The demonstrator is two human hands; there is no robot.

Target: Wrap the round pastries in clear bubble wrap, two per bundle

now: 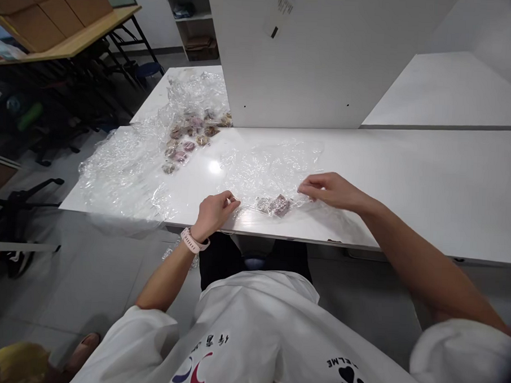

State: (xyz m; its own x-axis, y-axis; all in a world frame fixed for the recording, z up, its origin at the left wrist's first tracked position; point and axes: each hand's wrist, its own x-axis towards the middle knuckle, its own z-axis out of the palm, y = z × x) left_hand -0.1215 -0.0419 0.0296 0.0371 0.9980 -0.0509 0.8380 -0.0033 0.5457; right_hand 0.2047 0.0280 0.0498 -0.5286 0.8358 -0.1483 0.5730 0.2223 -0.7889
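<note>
Across glossy tabletop [429,182], crinkled clear film [269,165], blocky pinkish piece [281,205]

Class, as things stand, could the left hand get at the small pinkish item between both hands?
Probably yes: the left hand is close to the pinkish item, and only clear plastic seems to lie between.

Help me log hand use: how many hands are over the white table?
2: the left hand at the left side of the clear wrap in front, the right hand at its right side.
</note>
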